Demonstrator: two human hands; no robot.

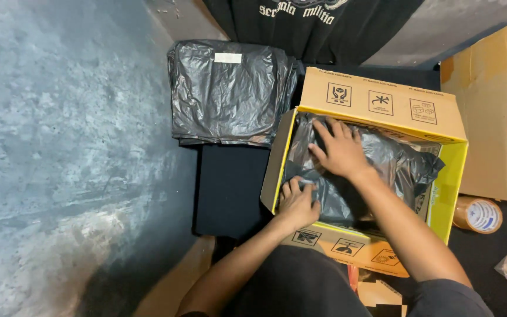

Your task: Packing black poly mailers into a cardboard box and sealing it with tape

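Black plastic wraps the parcel (347, 176) lying inside the open yellow-lined cardboard box (450, 176). The right hand (341, 149) lies flat and spread on top of it, gripping nothing; the left hand (297, 202) curls on its near edge, seemingly pinching the film. This looks like seating the parcel, which calls for even downward pressure.

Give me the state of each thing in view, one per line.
Yellow-edged box: open, flaps out.
Black bag in box: crumpled, under both hands.
Left hand: gripping bag edge.
Right hand: flat on bag.
Wrapped black parcel: closed, on floor.
Tape roll: lying beside box.
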